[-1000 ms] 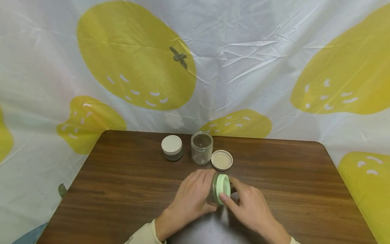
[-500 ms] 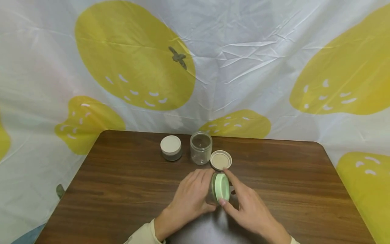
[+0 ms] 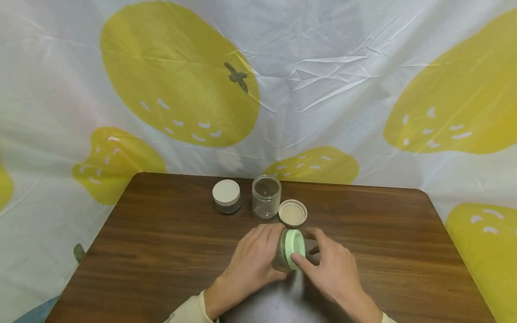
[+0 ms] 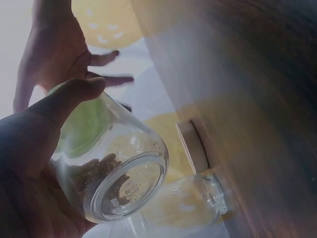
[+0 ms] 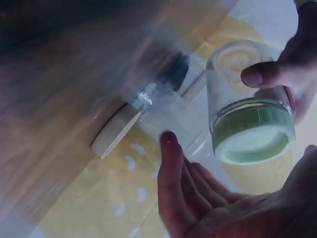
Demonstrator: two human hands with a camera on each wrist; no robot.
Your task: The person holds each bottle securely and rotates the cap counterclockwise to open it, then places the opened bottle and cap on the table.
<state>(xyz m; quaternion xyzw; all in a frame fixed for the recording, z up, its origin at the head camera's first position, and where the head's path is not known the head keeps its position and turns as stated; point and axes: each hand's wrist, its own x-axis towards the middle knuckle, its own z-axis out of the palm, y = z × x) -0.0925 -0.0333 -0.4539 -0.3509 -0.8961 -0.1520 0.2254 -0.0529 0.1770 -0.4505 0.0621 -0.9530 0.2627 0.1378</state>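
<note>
My left hand [image 3: 252, 253] grips a clear glass jar [image 5: 223, 89] around its body, thumb on the near side. The jar is tipped sideways, and its pale green lid [image 3: 298, 246] faces right. Seen from the left wrist, the round glass base [image 4: 131, 188] points toward the camera, with brownish specks showing on the glass. My right hand [image 3: 335, 267] is beside the lid, its fingers spread and loosely bent. In the right wrist view those fingers [image 5: 171, 163] stand apart from the lid, which looks seated on the jar's mouth.
Behind the hands, an uncovered ribbed clear jar [image 3: 266, 204] stands on the brown wooden table [image 3: 161, 251]. A beige lid [image 3: 293, 212] lies hollow side up to its right. Left of it is a short jar with a white lid [image 3: 226, 192]. A lemon-print cloth [image 3: 323, 112] hangs behind.
Half a second ago my right index finger reached over the lid's far edge; now it has drawn back to the right. The left hand and its jar hold nearly the same place.
</note>
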